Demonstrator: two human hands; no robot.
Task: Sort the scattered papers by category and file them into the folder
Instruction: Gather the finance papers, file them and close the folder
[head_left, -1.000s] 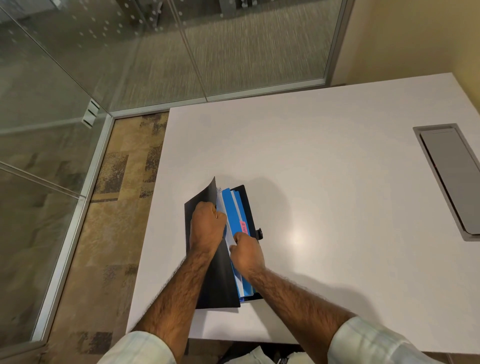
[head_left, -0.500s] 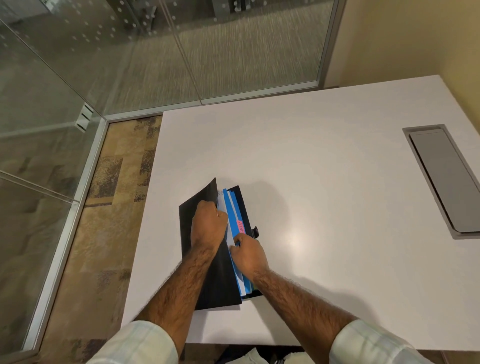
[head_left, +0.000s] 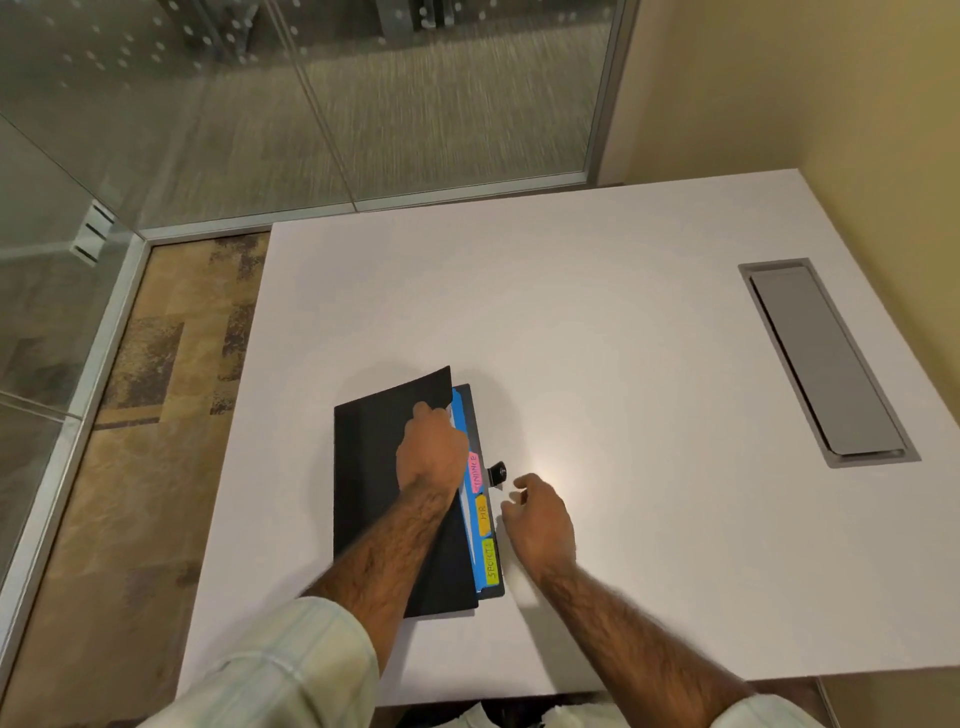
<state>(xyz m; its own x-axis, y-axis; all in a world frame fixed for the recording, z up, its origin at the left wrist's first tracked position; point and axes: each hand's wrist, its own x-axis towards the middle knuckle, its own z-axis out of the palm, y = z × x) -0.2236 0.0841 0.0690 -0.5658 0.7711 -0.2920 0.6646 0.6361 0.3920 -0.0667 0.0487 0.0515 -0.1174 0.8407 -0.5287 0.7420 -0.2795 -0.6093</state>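
The black plastic folder (head_left: 371, 467) runs lengthwise away from me, coloured tabs (head_left: 482, 515) facing right; left hand (head_left: 431, 452) grips its cover, right hand (head_left: 537, 519) hangs loose, empty.

Bright, even overhead light; soft glare on white table (head_left: 597, 322); faint shadow around folder (head_left: 374, 457); streaky blur on grey carpet (head_left: 441, 119); wide-angle bowing at edges.

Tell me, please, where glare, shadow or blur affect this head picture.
Head view: glare whitens the table beside the folder clasp; soft shadow rings the folder's far end; the far carpet is streaked by motion blur; the tabs are slightly soft.
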